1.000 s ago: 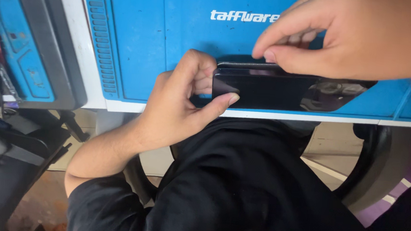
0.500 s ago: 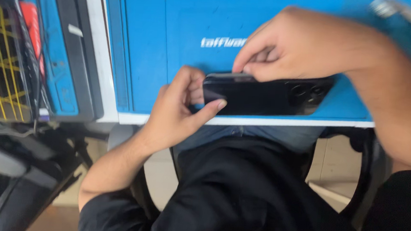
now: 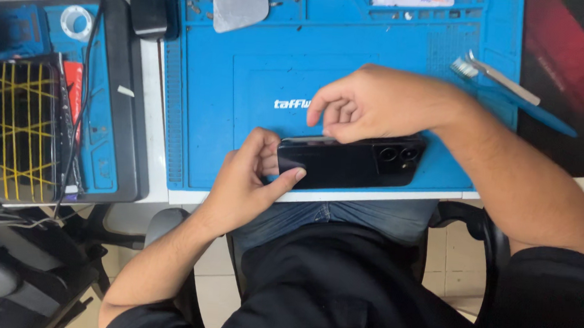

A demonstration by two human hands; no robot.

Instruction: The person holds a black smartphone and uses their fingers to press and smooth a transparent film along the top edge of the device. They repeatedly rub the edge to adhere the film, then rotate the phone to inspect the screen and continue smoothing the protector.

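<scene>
A black smartphone [image 3: 349, 162] lies back side up, camera lenses to the right, on a blue work mat [image 3: 243, 80] near the table's front edge. My left hand [image 3: 247, 181] grips the phone's left end, thumb on its back. My right hand [image 3: 370, 101] rests over the phone's upper edge, fingertips curled and pinched against that edge near the middle.
Tweezers and a brush [image 3: 500, 75] lie on the mat's right. A grey pick [image 3: 239, 7] and a small black box [image 3: 149, 10] sit at the top. A black tray with a yellow-taped device [image 3: 24, 127] stands left. My lap and a chair are below.
The view has pulled back and tilted up, showing more of the mat. Both hands stay on the phone; my right hand has shifted a little along its upper edge.
</scene>
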